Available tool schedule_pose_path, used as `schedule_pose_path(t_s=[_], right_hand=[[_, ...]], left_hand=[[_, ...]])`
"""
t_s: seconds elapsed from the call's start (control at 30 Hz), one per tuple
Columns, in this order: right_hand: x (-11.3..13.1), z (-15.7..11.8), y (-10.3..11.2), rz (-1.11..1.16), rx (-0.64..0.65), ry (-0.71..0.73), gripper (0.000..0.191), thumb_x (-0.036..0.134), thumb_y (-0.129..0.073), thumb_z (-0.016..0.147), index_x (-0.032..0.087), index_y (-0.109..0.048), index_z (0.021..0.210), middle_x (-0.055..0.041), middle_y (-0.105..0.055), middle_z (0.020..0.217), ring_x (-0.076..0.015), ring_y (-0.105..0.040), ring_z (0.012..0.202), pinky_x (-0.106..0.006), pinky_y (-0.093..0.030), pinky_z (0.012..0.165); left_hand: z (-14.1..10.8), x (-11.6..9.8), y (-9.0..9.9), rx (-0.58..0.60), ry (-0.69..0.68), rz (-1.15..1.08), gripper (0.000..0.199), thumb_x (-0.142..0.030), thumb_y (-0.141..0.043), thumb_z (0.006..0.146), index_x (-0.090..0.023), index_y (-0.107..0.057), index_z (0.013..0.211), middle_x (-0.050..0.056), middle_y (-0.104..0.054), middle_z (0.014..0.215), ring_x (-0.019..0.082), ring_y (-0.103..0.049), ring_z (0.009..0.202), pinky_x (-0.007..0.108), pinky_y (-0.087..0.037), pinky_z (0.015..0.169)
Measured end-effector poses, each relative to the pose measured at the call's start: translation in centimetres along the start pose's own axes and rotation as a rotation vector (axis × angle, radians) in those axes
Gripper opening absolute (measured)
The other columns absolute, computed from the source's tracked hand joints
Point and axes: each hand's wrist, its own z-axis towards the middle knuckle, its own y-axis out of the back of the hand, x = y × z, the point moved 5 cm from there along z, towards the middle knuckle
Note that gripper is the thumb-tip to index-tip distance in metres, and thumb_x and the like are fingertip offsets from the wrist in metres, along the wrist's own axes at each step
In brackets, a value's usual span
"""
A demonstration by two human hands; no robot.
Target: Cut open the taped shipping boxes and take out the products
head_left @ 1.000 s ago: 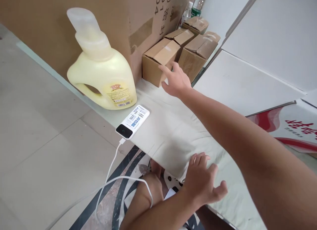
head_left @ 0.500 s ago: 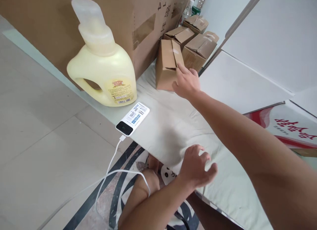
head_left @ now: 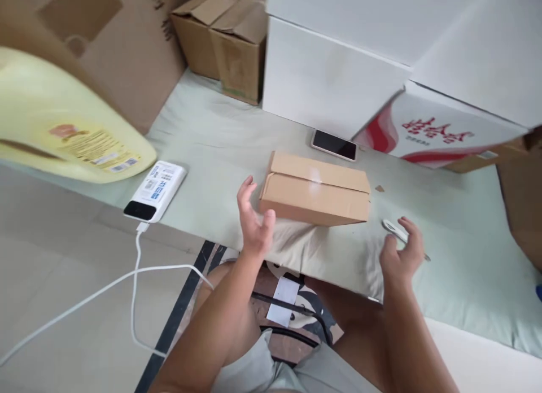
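Observation:
A closed brown cardboard box (head_left: 315,192) lies on the pale green cloth, with a small piece of clear tape across its top seam. My left hand (head_left: 255,221) is just off the box's left end, fingers spread and nothing in them. To the right of the box, my right hand (head_left: 402,254) is open, thumb and fingers apart. Beyond those fingers lies a slim whitish tool (head_left: 393,229), perhaps a cutter; the hand hides part of it, and whether they touch is unclear.
A phone (head_left: 334,145) lies behind the box. At left are a yellow detergent jug (head_left: 80,122) and a white power bank (head_left: 156,190) with a cable (head_left: 136,291). Small cartons (head_left: 235,48), white boxes (head_left: 330,71) and a red-and-white carton (head_left: 432,127) line the back.
The view has swung right. The front small box, which my right hand was touching among the cartons, now lies before me. Both hands are apart from it.

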Motion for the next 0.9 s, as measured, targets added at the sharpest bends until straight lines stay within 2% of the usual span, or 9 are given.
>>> schedule_pose_path(t_s=[0.07,0.17,0.33,0.4,0.47,0.6,0.67,0.77,0.9], right_hand=[[-2.5,-0.9,-0.8,-0.127,0.100,-0.049,0.050,0.028,-0.051,0.080,0.012,-0.065,0.126,-0.0229,-0.064,0.137,-0.0385,-0.058,0.133,-0.065,-0.042,0.113],[-4.0,-0.8,-1.7,-0.236,0.243,-0.128,0.056,0.029,-0.048,0.085,0.012,-0.061,0.136,-0.0221,-0.062,0.141,-0.0383,-0.053,0.137,-0.065,-0.038,0.114],[-5.0,0.6,-1.4,-0.209,0.344,-0.280,0.040,0.029,-0.045,0.094,0.019,-0.072,0.121,-0.0172,-0.071,0.122,-0.0345,-0.060,0.119,-0.058,-0.040,0.104],[-5.2,1.2,-0.4,-0.127,0.268,-0.313,0.034,0.032,-0.046,0.095,0.020,-0.074,0.109,-0.0153,-0.072,0.117,-0.0323,-0.061,0.115,-0.056,-0.041,0.103],[-4.5,1.7,1.8,0.034,0.056,-0.320,0.032,0.037,-0.044,0.098,0.020,-0.070,0.106,-0.0132,-0.072,0.112,-0.0282,-0.064,0.109,-0.051,-0.045,0.100],[-1.0,2.7,8.0,0.675,-0.376,-0.288,0.031,0.058,-0.043,0.102,0.030,-0.053,0.112,-0.0036,-0.069,0.105,-0.0207,-0.070,0.100,-0.036,-0.055,0.079],[1.4,3.7,10.3,0.993,-0.385,-0.258,0.031,0.064,-0.049,0.098,0.035,-0.048,0.109,0.0023,-0.066,0.092,-0.0195,-0.071,0.092,-0.032,-0.057,0.069],[4.8,5.7,12.5,1.218,-0.309,-0.106,0.031,0.060,-0.065,0.091,0.032,-0.051,0.093,0.0060,-0.054,0.068,-0.0159,-0.063,0.064,-0.027,-0.053,0.055],[6.1,6.3,11.5,1.332,-0.308,0.060,0.025,0.042,-0.072,0.092,0.026,-0.057,0.080,0.0082,-0.035,0.053,-0.0088,-0.040,0.043,-0.022,-0.047,0.047]], left_hand=[[0.2,0.2,-1.1,0.028,0.070,-0.028,0.078,-0.083,-0.049,0.086,-0.024,-0.042,0.137,0.015,-0.050,0.146,0.033,-0.050,0.139,0.047,-0.041,0.118],[0.4,0.7,-1.7,-0.068,0.133,0.012,0.074,-0.085,-0.049,0.083,-0.022,-0.047,0.122,0.012,-0.057,0.126,0.030,-0.059,0.123,0.044,-0.049,0.109],[1.6,1.0,-1.5,-0.144,0.163,-0.013,0.047,-0.062,-0.056,0.080,-0.025,-0.046,0.106,0.005,-0.055,0.108,0.025,-0.059,0.110,0.038,-0.051,0.098],[2.1,0.4,-1.7,-0.086,0.175,-0.046,0.044,-0.050,-0.058,0.077,-0.027,-0.047,0.113,0.005,-0.057,0.115,0.025,-0.059,0.114,0.037,-0.050,0.098],[1.9,-0.6,-2.5,0.027,0.199,-0.038,0.054,-0.042,-0.059,0.074,-0.030,-0.047,0.126,0.006,-0.057,0.127,0.026,-0.059,0.119,0.037,-0.050,0.098],[-0.8,-3.3,-5.7,0.383,0.232,0.072,0.063,-0.036,-0.060,0.076,-0.031,-0.053,0.138,0.007,-0.055,0.142,0.027,-0.060,0.119,0.037,-0.054,0.094],[-2.3,-4.7,-7.9,0.530,0.228,0.084,0.054,-0.039,-0.060,0.081,-0.031,-0.058,0.135,0.008,-0.054,0.142,0.027,-0.060,0.118,0.037,-0.055,0.092],[-3.0,-6.1,-10.7,0.581,0.213,0.088,0.048,-0.051,-0.063,0.088,-0.031,-0.060,0.132,0.008,-0.052,0.144,0.028,-0.056,0.127,0.040,-0.053,0.100],[-2.5,-6.3,-13.5,0.658,0.206,0.084,0.066,-0.064,-0.071,0.085,-0.030,-0.054,0.139,0.011,-0.046,0.155,0.034,-0.039,0.150,0.049,-0.035,0.123]])
